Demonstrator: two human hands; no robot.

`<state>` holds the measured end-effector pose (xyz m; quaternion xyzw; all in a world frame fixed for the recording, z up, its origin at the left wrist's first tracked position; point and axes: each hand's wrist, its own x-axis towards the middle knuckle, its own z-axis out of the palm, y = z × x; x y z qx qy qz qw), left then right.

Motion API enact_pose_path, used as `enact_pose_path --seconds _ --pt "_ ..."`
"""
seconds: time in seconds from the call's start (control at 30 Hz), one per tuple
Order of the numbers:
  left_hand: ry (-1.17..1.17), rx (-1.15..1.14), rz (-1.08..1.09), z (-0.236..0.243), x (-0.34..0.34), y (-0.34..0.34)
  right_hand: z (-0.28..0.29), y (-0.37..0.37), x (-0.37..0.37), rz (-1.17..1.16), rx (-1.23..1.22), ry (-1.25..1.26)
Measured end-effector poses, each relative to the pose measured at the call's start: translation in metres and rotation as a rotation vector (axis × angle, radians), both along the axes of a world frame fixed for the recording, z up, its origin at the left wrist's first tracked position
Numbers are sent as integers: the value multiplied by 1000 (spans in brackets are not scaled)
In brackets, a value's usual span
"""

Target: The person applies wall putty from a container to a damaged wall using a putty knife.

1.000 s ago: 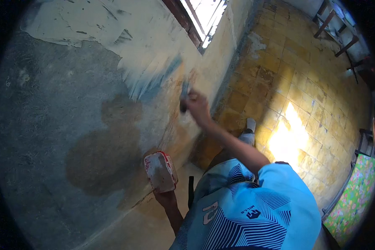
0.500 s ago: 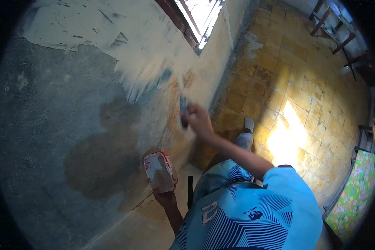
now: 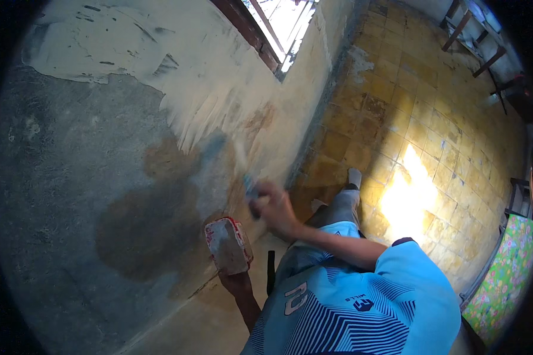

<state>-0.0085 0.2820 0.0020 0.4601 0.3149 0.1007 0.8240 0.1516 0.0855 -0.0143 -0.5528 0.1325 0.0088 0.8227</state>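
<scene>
My right hand (image 3: 272, 210) grips the handle of a paintbrush (image 3: 247, 183), which is blurred by motion, its pale head against or very near the wall (image 3: 71, 148) below a streaky patch of pale coating (image 3: 201, 106). Lower down, my left hand (image 3: 234, 283) holds a red-rimmed rectangular plastic container (image 3: 225, 242) with pale, smeared material inside, close to the wall. The wall is bare grey at the left, coated cream higher up and stained brownish near the brush. My shadow falls on it.
A window with a brown frame (image 3: 251, 35) is at the top. Yellow floor tiles (image 3: 385, 83) lie to the right, with a bright sun patch and my feet. Wooden furniture (image 3: 479, 47) stands at the back right, and a green floral panel (image 3: 503, 266) near the right edge.
My right hand and the brush have moved steadily downward along the wall, nearer the container. My left hand and the container have stayed almost in place.
</scene>
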Motion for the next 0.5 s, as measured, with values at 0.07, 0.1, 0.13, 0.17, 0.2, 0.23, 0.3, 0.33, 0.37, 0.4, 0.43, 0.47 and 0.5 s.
enact_pose_path --seconds 0.07,0.1,0.13,0.17,0.2,0.23,0.3,0.33,0.37,0.4,0.43,0.47,0.5 --pt "-15 26 -39 10 8 -15 -46 -37 50 -88 -269 2" --pt "-37 55 -68 14 10 -19 -47 -56 78 -112 -264 34" --pt "-39 54 -68 14 10 -20 -45 -75 104 -140 -263 64" --pt "-27 13 -79 14 9 -20 -45 -86 123 -149 -229 69" --pt "-16 -29 -91 14 8 -21 -46 -95 137 -158 -196 71" --pt "-16 -28 -93 13 9 -23 -52 -96 150 -160 -195 72" --pt "-50 -25 -92 10 9 -25 -69 -90 166 -256 -158 24" --pt "-49 -21 -87 8 7 -24 -71 -86 167 -250 -154 24" --pt "-37 -53 -64 5 6 -21 -72 -82 165 -180 -133 37" --pt "-25 -86 -43 3 4 -20 -73 -80 162 -113 -113 50" --pt "-24 -89 -44 2 4 -20 -82 -72 152 -77 -130 39" --pt "4 -72 -22 1 2 -19 -89 -57 135 -39 -145 29" --pt "30 -49 12 2 -2 -15 -74 -32 105 -3 -203 137"
